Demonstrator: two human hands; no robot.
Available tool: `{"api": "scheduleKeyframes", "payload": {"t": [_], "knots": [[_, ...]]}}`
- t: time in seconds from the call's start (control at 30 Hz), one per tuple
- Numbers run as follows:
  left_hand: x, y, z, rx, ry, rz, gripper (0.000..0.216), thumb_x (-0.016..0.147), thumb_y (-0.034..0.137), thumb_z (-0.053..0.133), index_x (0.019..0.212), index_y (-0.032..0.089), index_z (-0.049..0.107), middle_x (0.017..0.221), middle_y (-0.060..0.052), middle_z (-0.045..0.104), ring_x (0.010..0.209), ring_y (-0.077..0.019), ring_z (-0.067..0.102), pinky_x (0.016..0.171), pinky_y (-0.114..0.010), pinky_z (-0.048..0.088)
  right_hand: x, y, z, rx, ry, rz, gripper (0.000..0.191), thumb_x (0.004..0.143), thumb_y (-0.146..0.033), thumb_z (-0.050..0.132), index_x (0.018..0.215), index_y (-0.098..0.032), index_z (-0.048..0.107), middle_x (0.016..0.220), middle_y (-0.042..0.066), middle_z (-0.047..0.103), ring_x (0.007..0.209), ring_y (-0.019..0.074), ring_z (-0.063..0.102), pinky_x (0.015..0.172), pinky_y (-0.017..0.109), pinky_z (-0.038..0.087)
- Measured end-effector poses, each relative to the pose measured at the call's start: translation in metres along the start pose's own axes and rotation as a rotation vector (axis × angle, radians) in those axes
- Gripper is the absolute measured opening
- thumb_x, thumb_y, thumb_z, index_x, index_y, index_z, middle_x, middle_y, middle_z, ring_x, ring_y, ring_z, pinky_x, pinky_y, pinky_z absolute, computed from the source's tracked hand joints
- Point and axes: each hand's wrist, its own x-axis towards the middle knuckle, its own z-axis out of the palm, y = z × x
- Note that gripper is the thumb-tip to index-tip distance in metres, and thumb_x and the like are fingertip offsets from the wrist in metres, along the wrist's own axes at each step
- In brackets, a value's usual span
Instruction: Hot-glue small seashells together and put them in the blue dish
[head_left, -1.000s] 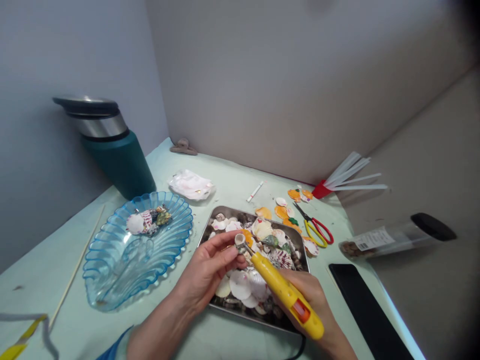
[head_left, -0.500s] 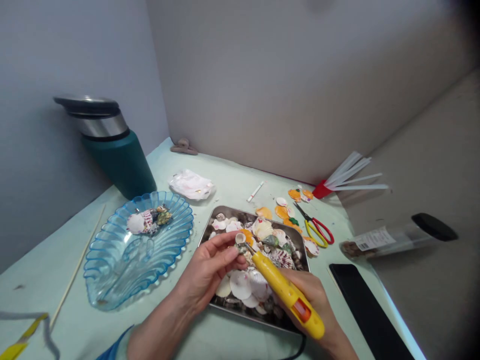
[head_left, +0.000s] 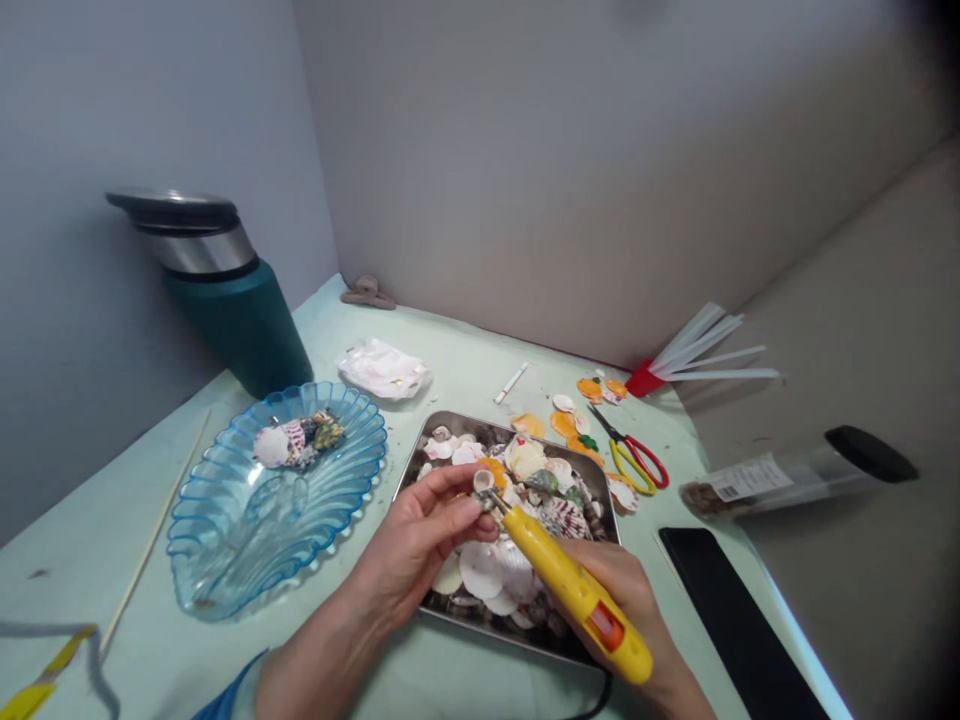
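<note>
My left hand [head_left: 431, 530] pinches a small shell [head_left: 484, 481] between thumb and fingertips, its pale round opening turned up. My right hand [head_left: 619, 590] is wrapped round a yellow hot glue pen [head_left: 559, 565] with a red part in its slot. The pen's metal tip meets the shell or lies right against it; I cannot tell exactly which. Both hands are above a metal tray [head_left: 517, 636] heaped with white, orange, green and striped shells. A dark cord shows below the tray near my right hand.
A blue scalloped dish [head_left: 247, 510] with a shell cluster lies left, before a green bottle [head_left: 232, 315]. To the right are scissors [head_left: 636, 455], a red cup [head_left: 643, 379] of translucent sticks, a clear tube [head_left: 795, 480] and a black flat object [head_left: 727, 610].
The shell and the glue pen have shifted very slightly right and down together. Both hands keep their grips, and nothing else has visibly moved.
</note>
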Motion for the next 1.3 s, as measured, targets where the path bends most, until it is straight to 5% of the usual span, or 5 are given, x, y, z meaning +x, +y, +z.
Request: {"api": "scheduleKeyframes", "payload": {"t": [0.23,1.3], "knots": [[0.0006,-0.0007,0.0003,0.010,0.007,-0.010,0.032,0.069,0.018,0.079,0.100,0.014,0.072,0.094,-0.008,0.072,0.066,-0.0114,0.065,0.071,-0.025,0.054,0.0003,0.0005,0.0000,0.010,-0.030,0.032,0.019,0.086,-0.031,0.060,0.072,-0.018,0.060,0.059,-0.001,0.058,0.049,0.0118,0.053,0.049,0.022,0.042],[0.0005,-0.0012,-0.0003,0.028,0.032,-0.003,0.033,0.068,0.020,0.080,0.101,0.015,0.073,0.100,-0.009,0.071,0.068,-0.0116,0.063,0.072,-0.027,0.052,-0.0016,0.0028,0.0012,-0.003,-0.036,0.059,0.020,0.086,-0.031,0.059,0.071,-0.018,0.059,0.058,-0.002,0.054,0.049,0.0113,0.049,0.050,0.022,0.041]]}}
